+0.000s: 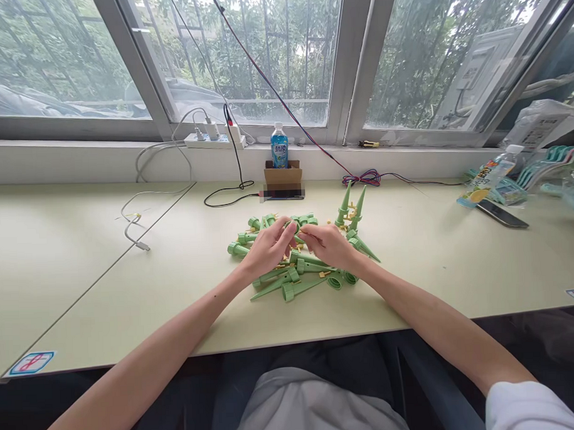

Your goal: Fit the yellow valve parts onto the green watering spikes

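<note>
My left hand (pixel 269 244) is closed around a green plastic watering spike (pixel 295 227), its round capped end turned up between thumb and fingers. Close beside it, my right hand (pixel 328 242) pinches at that end; whatever sits between its fingertips is too small to make out. Under and around both hands lies a pile of green watering spikes (pixel 312 264) with small yellow valve pieces (pixel 323 274) among them. Two spikes (pixel 344 207) stand point up just beyond my right hand, with yellow parts fitted on them. Loose green caps (pixel 335 281) lie at the pile's near edge.
A blue-labelled bottle (pixel 280 149) stands in a cardboard box (pixel 283 175) by the window. Cables (pixel 363 178) run along the back from a power strip (pixel 204 141). At right are a phone (pixel 502 213), a drink bottle (pixel 490 176) and green hangers (pixel 549 168).
</note>
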Demonstrator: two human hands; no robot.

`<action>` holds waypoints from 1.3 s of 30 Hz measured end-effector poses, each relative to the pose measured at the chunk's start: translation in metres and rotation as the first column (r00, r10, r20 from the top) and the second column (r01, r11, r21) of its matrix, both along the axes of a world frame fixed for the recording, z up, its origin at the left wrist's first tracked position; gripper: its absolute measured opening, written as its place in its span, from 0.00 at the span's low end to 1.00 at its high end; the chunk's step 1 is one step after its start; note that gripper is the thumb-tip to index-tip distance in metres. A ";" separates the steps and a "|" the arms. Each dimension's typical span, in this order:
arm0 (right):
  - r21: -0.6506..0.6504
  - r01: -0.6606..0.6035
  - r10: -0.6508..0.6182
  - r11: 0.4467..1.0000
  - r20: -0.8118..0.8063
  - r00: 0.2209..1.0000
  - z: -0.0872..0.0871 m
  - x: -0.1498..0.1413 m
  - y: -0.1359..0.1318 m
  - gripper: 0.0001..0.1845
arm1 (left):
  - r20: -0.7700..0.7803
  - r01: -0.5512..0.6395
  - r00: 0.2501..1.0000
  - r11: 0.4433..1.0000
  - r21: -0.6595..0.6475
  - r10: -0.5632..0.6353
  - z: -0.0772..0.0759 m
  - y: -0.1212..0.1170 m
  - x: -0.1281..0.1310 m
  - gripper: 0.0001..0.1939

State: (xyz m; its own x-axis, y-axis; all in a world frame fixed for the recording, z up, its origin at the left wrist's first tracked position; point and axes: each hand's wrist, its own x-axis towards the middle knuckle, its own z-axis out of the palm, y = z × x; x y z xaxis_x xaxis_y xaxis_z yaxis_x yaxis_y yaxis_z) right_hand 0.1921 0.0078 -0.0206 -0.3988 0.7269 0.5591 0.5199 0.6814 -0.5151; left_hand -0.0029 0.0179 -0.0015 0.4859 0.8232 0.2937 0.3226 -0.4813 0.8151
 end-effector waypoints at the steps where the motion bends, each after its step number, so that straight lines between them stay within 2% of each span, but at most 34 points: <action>1: 0.002 -0.001 0.001 1.000 0.002 1.000 0.000 0.000 0.000 0.19 | 0.000 -0.003 1.000 1.000 -0.001 0.003 0.000 0.000 0.000 0.24; 15: 0.020 -0.015 0.015 1.000 0.008 1.000 0.000 -0.001 0.000 0.18 | 0.007 -0.002 1.000 1.000 0.013 0.002 0.001 -0.001 0.001 0.20; 39: 0.009 -0.017 0.017 1.000 0.011 1.000 -0.003 0.000 0.001 0.17 | -0.018 0.015 1.000 1.000 0.015 -0.015 0.000 0.001 0.001 0.20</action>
